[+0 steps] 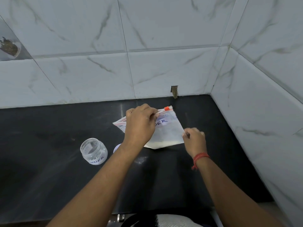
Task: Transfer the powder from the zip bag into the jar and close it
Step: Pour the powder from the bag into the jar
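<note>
Two bare forearms reach up from bottom of frame over black counter (49, 177). Lower left: clear open jar (93, 151), lidless, upright. Centre: zip bag (167, 133), white powder pooled at bottom. Right hand (195, 141) pinches bag's side edge; left hand (141, 123) grips zip strip. Orange slider (166, 108) at top, near tiled wall (147, 46).

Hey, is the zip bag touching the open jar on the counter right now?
Apart. The head view shows a strip of dark counter and the left forearm between the jar and the zip bag, which both hands hold.
</note>
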